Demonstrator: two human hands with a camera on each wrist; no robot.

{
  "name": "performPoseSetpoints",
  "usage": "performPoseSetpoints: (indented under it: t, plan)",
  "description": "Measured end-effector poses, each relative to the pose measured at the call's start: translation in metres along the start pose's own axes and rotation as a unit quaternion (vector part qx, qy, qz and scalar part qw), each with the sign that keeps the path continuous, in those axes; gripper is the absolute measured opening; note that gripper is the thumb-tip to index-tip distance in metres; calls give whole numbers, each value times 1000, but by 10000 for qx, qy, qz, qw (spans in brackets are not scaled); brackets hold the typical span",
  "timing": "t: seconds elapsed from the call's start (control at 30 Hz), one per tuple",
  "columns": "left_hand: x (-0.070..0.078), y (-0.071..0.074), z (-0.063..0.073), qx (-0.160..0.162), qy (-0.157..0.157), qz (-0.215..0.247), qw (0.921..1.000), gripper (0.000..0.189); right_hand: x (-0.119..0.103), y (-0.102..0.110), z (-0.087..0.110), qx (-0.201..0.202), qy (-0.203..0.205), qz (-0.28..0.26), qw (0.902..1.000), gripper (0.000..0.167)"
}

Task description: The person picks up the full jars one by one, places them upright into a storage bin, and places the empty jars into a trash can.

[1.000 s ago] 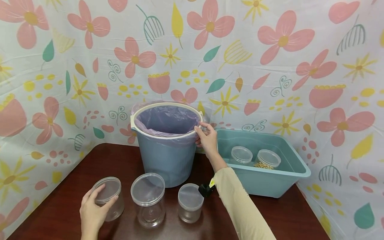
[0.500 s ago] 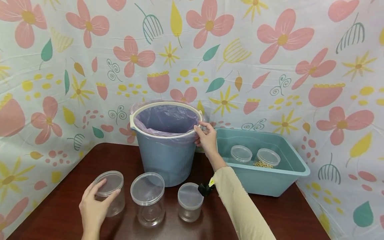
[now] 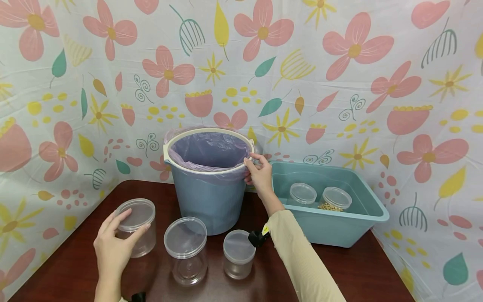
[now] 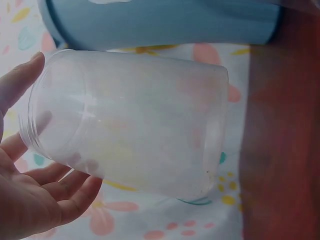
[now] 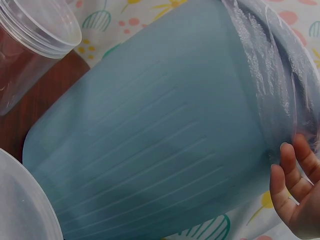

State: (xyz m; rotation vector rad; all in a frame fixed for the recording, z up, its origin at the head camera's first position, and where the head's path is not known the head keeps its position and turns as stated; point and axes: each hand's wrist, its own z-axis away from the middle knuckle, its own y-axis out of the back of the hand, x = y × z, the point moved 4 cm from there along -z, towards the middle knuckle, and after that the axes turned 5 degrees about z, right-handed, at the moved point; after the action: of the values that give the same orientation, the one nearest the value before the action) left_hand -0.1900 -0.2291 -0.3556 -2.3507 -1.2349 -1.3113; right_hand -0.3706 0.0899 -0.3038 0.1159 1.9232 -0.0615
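Observation:
My left hand grips a clear lidded plastic jar near its top, thumb on one side and fingers on the other. In the left wrist view this jar looks see-through, with its base apart from the brown tabletop. My right hand pinches the right side of a blue trash bin's white rim, where a thin purple bag folds over it. A taller clear jar and a smaller lidded jar stand in front of the bin.
A blue-green plastic tub stands right of the bin. It holds a clear lidded container and another container with yellowish grains. A flowered curtain hangs behind the brown table.
My left hand has moved the clear jar away from me, rising off the tabletop. My right hand stays at the bin's rim.

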Motion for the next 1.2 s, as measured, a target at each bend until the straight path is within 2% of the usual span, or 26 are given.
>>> performPoseSetpoints:
  t: [0.27,0.63,0.8,0.97,1.1,1.2]
  plan:
    - [24,2,-17,36,-329,232,9992,55,1,0,0,15,35,22,10000,38]
    - [64,1,-36,489,-1074,710,9905,54,-1,0,0,35,10,-35,10000,38]
    - [81,0,-46,686,-1387,1094,9819,55,0,-1,1,-3,-13,-75,10000,39]
    - [101,0,-57,912,-1773,1478,9687,58,0,-1,1,8,-6,-89,10000,38]
    - [116,-2,-63,1114,-1877,1801,9591,61,0,-1,1,32,8,-126,9999,38]
    - [125,-6,-67,1133,-2047,2018,9511,62,0,-1,1,20,26,-152,9999,38]
